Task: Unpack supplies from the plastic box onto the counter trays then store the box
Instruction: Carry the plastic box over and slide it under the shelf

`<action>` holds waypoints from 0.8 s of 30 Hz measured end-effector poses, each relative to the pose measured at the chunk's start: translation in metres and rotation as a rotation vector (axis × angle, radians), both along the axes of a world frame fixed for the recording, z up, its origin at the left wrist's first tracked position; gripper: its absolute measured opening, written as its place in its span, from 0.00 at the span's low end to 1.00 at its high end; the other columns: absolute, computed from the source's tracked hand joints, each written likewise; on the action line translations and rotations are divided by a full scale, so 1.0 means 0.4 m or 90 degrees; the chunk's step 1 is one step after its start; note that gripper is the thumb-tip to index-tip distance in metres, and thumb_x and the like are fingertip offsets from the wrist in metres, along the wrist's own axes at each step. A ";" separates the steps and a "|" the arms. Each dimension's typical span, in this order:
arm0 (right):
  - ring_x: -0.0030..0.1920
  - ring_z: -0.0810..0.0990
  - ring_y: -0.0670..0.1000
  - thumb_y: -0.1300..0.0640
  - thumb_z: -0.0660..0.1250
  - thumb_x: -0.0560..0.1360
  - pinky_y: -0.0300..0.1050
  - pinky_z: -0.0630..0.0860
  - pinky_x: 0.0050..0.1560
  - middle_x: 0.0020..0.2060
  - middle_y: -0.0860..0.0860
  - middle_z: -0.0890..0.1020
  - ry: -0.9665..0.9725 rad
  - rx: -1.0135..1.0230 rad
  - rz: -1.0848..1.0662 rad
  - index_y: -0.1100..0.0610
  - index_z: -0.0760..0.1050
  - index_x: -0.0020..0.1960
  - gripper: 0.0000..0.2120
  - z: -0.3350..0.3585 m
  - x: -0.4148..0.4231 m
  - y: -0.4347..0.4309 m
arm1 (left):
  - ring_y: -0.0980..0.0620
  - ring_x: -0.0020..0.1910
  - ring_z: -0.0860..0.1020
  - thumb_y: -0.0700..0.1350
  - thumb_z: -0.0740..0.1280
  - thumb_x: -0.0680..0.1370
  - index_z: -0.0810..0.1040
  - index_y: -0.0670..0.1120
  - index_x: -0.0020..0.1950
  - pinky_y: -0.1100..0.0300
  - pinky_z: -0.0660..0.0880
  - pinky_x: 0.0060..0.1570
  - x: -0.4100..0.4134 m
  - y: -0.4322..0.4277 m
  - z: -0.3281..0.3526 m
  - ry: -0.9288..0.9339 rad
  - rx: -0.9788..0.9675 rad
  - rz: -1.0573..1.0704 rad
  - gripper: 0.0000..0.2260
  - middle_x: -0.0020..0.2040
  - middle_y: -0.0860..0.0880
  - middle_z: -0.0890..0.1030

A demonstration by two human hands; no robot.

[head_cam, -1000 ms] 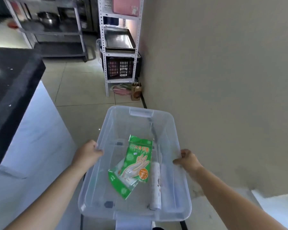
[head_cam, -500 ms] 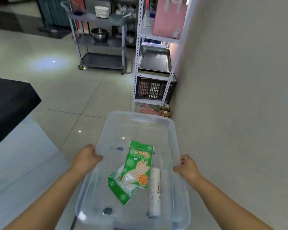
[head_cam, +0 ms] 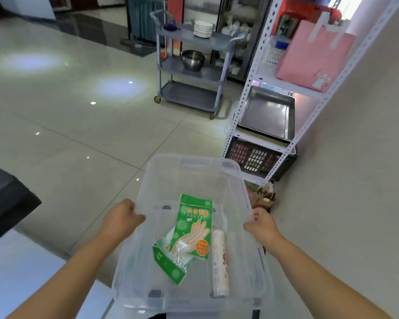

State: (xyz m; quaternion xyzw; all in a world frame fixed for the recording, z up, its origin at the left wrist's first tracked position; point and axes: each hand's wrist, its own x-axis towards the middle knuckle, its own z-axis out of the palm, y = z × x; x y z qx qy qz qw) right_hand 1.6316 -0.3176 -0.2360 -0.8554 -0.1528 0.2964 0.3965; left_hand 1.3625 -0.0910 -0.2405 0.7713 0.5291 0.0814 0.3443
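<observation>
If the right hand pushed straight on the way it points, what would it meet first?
The clear box: the right hand grips its right rim. Beyond that, probably the box's far wall; depth is unclear.

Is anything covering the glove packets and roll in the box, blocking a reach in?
Nothing visible does. The clear box has no lid on; the green glove packets and white roll lie bare on its bottom. Left hand and right hand each grip a side rim.

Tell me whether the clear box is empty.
Not empty: the box holds two green glove packets and a white roll lying flat on its bottom.
</observation>
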 end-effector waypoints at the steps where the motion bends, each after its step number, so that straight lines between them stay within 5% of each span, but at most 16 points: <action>1: 0.38 0.78 0.51 0.70 0.70 0.65 0.43 0.75 0.38 0.40 0.55 0.79 -0.003 -0.008 0.005 0.58 0.71 0.45 0.13 0.000 0.029 0.051 | 0.50 0.33 0.72 0.45 0.71 0.70 0.73 0.42 0.45 0.60 0.64 0.28 0.027 0.049 0.000 -0.001 0.002 0.003 0.10 0.35 0.48 0.75; 11: 0.43 0.81 0.57 0.70 0.67 0.66 0.55 0.79 0.47 0.42 0.59 0.82 -0.019 -0.033 0.076 0.56 0.76 0.47 0.13 0.031 0.276 0.500 | 0.48 0.35 0.71 0.42 0.70 0.70 0.70 0.45 0.44 0.59 0.61 0.29 0.286 0.475 0.020 -0.001 0.021 0.054 0.09 0.34 0.49 0.73; 18: 0.33 0.74 0.47 0.69 0.68 0.67 0.41 0.71 0.31 0.35 0.51 0.76 0.000 -0.020 0.093 0.51 0.70 0.40 0.14 -0.029 0.525 0.815 | 0.47 0.39 0.73 0.43 0.70 0.70 0.73 0.42 0.47 0.58 0.63 0.32 0.493 0.738 -0.012 0.030 0.013 0.080 0.09 0.39 0.46 0.76; 24: 0.36 0.73 0.49 0.69 0.68 0.66 0.42 0.71 0.35 0.39 0.53 0.75 0.007 -0.046 0.155 0.54 0.69 0.40 0.13 -0.045 0.752 1.104 | 0.46 0.42 0.74 0.43 0.69 0.71 0.75 0.40 0.55 0.59 0.66 0.39 0.676 0.966 0.020 0.048 -0.003 0.148 0.15 0.45 0.44 0.78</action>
